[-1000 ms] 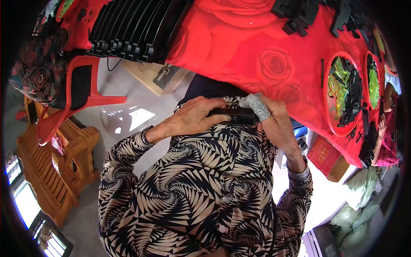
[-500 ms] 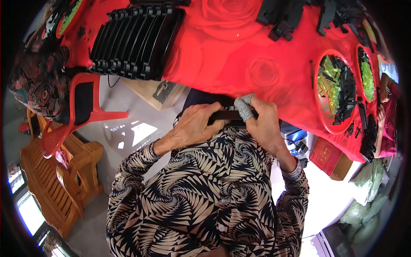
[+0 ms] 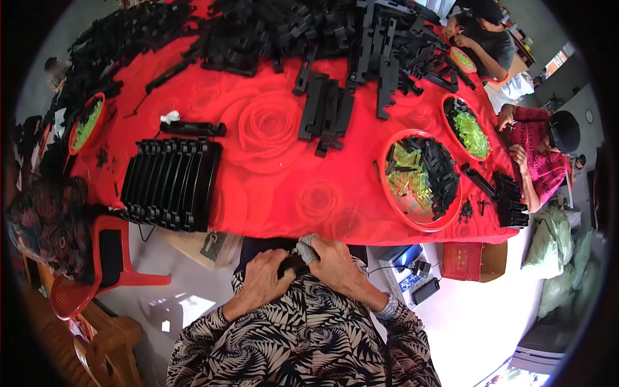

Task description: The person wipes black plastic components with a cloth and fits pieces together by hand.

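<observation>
My left hand and my right hand are close together at my lap, just below the table's near edge. Between them is a long black plastic part, mostly covered by my fingers. Both hands are closed on it. Grey wrapping covers a finger of my right hand. On the table to the left stands a neat row of similar black plastic parts. Off to the right, an orange-rimmed bowl holds small black pieces and yellow-green clear pieces.
Black parts are heaped across the far side of the red-covered table. Another bowl of green pieces is near a person in a magenta shirt. A red chair stands left; a red box lies under the table edge.
My view has tilted up, bringing more of the table and co-workers into sight. My hands appear lower and closer together, still holding the black part.
</observation>
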`<state>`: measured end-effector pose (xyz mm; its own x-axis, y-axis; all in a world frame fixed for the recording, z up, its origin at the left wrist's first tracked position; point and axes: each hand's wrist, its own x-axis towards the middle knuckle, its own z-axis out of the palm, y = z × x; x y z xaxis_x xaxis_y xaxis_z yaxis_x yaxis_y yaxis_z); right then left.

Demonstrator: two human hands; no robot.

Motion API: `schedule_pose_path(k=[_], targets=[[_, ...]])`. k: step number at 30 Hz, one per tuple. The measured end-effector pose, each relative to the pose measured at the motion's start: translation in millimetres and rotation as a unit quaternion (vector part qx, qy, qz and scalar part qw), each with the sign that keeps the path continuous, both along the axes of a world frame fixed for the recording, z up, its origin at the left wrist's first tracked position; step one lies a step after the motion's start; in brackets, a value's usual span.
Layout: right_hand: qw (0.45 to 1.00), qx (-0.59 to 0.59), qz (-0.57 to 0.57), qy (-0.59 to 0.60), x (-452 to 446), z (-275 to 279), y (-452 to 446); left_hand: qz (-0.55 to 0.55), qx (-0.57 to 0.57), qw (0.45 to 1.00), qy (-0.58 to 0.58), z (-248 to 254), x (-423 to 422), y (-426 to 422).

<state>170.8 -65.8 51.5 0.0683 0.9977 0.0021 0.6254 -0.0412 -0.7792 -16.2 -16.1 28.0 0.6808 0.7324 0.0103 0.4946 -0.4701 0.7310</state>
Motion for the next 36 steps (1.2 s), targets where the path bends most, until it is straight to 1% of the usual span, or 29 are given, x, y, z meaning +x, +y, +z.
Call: schedule_pose_path(k=[2, 5, 6, 8, 10, 13, 18, 20, 21, 23, 24, 26, 30, 34, 36], targets=[[1.000, 0.012, -0.007, -0.003, -2, 2, -3, -0.008, 0.023, 1.000, 0.004, 8, 2, -1], [0.998, 0.053, -0.046, -0.009, -8, -5, -7, -0.022, 0.028, 0.999, -0.029, 2, 1, -1], [0.997, 0.060, -0.043, -0.003, -10, -8, -8, -0.019, 0.025, 0.999, -0.024, 0, 0, -2], [0.996, 0.044, -0.075, -0.016, -11, -14, -11, -0.029, 0.002, 0.999, -0.034, -1, -1, 0], [0.996, 0.046, -0.069, -0.016, -9, -15, -10, -0.036, -0.023, 0.999, -0.027, 0, -2, 1], [0.996, 0.044, -0.073, -0.041, -9, -15, -10, -0.029, -0.018, 0.999, -0.023, -7, -1, 0], [0.997, 0.049, -0.058, -0.028, -8, -14, -10, -0.035, 0.003, 0.999, -0.031, -13, 3, 3], [0.996, 0.047, -0.066, -0.032, -9, -9, -11, -0.020, -0.008, 0.999, -0.029, -11, 4, 2], [0.997, 0.045, -0.046, -0.030, -11, -11, -9, -0.021, -0.021, 0.999, -0.023, -8, 3, 2], [0.996, 0.049, -0.071, -0.013, -11, -13, -9, -0.027, -0.036, 0.999, -0.025, -7, 3, 3], [0.997, 0.048, -0.060, -0.013, -12, -14, -10, -0.015, -0.036, 0.999, -0.026, -8, 3, 3], [0.996, 0.053, -0.068, -0.022, -11, -16, -9, -0.034, -0.049, 0.998, -0.011, -9, 2, 4], [0.996, 0.043, -0.070, -0.035, -14, -8, -8, -0.034, -0.058, 0.997, -0.026, -14, 1, 4], [0.996, 0.020, -0.073, -0.037, -14, -7, -7, -0.032, -0.046, 0.998, -0.040, -16, 1, 4], [0.996, 0.018, -0.077, -0.038, -15, -6, -7, -0.032, -0.050, 0.998, -0.025, -17, 1, 4]])
